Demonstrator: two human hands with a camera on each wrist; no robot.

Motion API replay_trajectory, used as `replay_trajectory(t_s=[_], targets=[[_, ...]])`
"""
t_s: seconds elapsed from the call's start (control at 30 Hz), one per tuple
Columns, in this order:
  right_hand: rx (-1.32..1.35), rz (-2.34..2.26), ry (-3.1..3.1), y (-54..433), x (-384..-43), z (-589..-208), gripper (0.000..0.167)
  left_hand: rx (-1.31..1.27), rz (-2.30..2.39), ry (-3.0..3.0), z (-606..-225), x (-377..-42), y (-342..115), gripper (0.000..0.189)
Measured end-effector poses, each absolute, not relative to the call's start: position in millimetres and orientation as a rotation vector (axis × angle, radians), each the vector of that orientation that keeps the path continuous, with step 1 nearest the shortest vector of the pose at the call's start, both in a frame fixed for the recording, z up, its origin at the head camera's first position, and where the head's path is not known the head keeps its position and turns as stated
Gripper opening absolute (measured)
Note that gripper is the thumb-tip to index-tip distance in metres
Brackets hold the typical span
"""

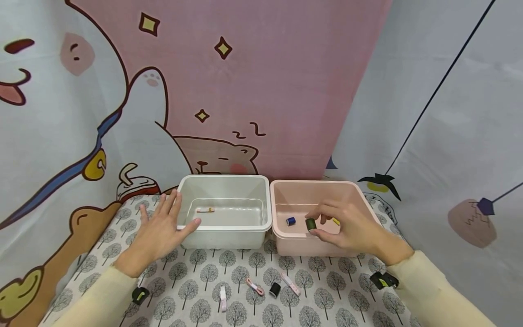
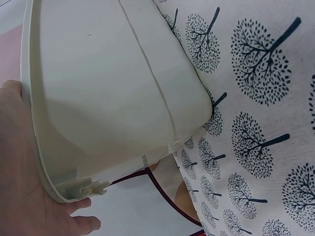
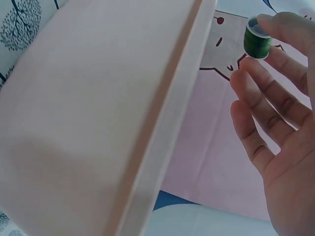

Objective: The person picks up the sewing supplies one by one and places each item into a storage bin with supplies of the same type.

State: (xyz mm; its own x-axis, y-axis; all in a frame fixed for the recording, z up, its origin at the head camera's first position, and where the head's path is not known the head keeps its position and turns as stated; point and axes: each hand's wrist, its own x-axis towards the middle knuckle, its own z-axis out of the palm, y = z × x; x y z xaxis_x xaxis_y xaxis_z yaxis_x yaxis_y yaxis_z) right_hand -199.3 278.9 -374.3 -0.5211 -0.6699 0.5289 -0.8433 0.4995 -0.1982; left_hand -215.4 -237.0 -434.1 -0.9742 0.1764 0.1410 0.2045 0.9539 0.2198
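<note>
Between thumb and fingertips, my right hand (image 1: 347, 227) pinches a spool of green thread (image 1: 311, 224) over the front part of the pink bin (image 1: 314, 184). The right wrist view shows the green spool (image 3: 257, 39) above the bin's rim, the other fingers spread. In the pink bin lie a blue thread spool (image 1: 290, 221) and a yellow item (image 1: 336, 221), partly hidden by the hand. My left hand (image 1: 157, 227) rests with spread, straight fingers at the left front corner of the white bin (image 1: 229, 234). A small pale bundle with a yellow band (image 1: 205, 210) lies inside the white bin.
On the tree-print cloth (image 1: 208, 272) in front lie a white-pink strip (image 1: 223, 299), an orange-pink bundled cord (image 1: 255, 287), a black thread spool (image 1: 275, 289) and a pink strip (image 1: 290, 284). The two bins stand side by side, before a cartoon-print curtain (image 1: 286, 91).
</note>
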Motion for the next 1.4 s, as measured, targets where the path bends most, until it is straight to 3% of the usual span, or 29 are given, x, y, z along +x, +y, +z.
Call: replay_trajectory(t_s=[1.4], targets=[[0.963,0.629,-2.682,296,-285,-354,0.026,-0.289,-0.365,-2.968,-435,-216,-236,0.112]])
